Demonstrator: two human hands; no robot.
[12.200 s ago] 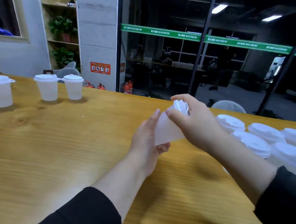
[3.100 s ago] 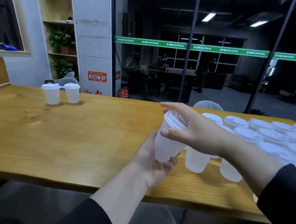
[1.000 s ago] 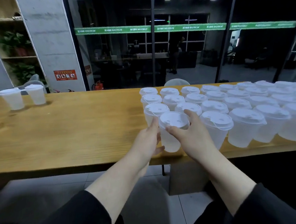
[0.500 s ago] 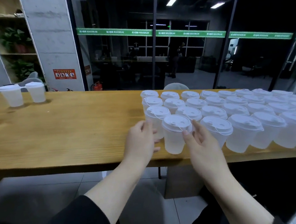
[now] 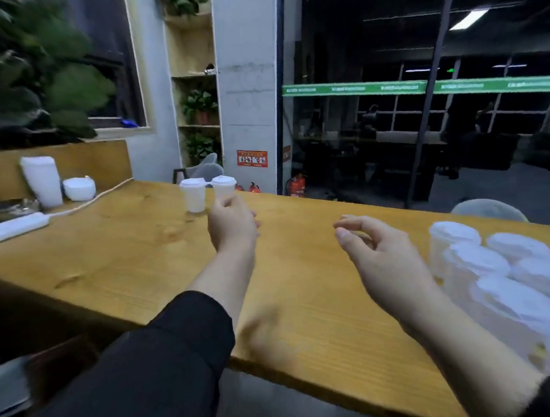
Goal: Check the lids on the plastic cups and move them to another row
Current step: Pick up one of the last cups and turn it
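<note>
Flanking the lidded cups point(image 5: 499, 277), power strip point(image 5: 11, 228), cup stack point(image 5: 42, 180), potted plant point(image 5: 23, 73)

Single head-worn wide-angle view, no second camera to overlap. Looks forward and slightly down across the long yellow wooden table point(image 5: 133, 250) from its near edge. Both forearms reach in from the bottom, close to the lens. Far end shows the grey concrete pillar point(image 5: 246, 80) and dark glass wall point(image 5: 391, 118). Frame is motion-blurred.
</note>
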